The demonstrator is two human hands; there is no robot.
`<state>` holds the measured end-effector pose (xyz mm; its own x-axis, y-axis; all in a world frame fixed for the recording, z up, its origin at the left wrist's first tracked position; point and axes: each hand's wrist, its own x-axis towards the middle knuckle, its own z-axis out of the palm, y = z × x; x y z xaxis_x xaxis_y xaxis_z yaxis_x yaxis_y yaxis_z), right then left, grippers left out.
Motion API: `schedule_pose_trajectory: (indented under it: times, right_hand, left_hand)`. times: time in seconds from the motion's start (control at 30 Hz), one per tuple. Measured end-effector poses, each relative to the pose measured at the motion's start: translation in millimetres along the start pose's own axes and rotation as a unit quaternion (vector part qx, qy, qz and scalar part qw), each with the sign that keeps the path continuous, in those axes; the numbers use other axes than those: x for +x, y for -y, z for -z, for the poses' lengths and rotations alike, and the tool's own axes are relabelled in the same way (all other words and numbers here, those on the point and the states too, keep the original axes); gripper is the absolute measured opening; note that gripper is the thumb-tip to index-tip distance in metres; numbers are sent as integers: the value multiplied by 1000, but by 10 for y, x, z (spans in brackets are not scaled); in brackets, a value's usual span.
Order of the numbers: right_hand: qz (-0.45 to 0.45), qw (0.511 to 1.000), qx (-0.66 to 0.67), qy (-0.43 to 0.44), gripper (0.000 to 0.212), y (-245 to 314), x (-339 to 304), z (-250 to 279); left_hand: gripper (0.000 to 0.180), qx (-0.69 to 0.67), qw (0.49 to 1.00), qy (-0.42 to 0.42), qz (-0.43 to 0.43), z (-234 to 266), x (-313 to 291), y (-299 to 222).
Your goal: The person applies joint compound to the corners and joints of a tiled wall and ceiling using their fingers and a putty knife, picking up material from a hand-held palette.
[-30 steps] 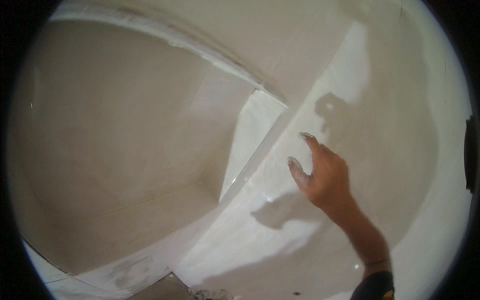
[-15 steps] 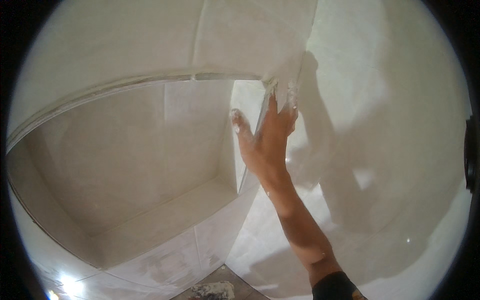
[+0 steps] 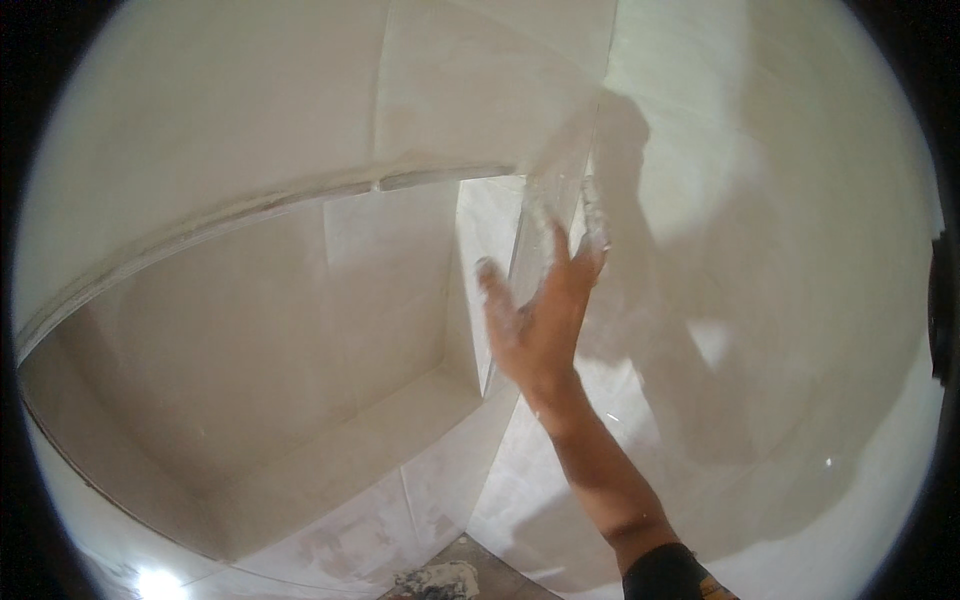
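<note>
My right hand [image 3: 545, 315] reaches up beside the right edge of a recessed niche [image 3: 270, 310] in the tiled wall. Its fingers and thumb are spread apart, and white paste coats them. Nothing shows between them. The thumb lies over the niche's narrow right side wall [image 3: 488, 225], while the fingers point up toward the corner where two walls meet. Whether the fingertips touch the tile I cannot tell. My left hand is out of view.
A pale tiled wall [image 3: 800, 330] stands close on the right, with shadows across it. Along the niche's top runs a rough, paste-smeared edge [image 3: 270, 205]. On the floor below lies a whitish, lumpy thing [image 3: 440, 578]. A bright light [image 3: 158, 585] glows at lower left.
My right hand has shifted slightly down along the niche's right edge, its thumb lower than before. The view has also shifted a little, so the niche sits lower in the picture.
</note>
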<state>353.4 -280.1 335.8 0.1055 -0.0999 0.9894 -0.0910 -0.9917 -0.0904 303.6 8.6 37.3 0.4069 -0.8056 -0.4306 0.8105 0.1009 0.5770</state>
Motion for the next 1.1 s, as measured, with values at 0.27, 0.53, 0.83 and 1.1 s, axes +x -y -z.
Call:
schedule_pose_trajectory:
  times: [0.27, 0.53, 0.83, 1.1]
  right_hand:
    - [-16, 1000, 8, -5, 56, -58, 62, 33]
    - [8, 1000, 8, 10, 57, -402, 154, 150]
    - [39, 999, 5, 4, 42, -356, -45, 195]
    - [78, 997, 9, 9, 43, -426, -114, 182]
  left_hand:
    - [50, 210, 971, 45, -101, -672, -423, -489]
    - [47, -111, 993, -28, -22, 302, 11, 56]
    - [54, -223, 955, 196, 25, 88, -273, -46]
    - [50, -118, 992, -34, 4, 440, -112, 217]
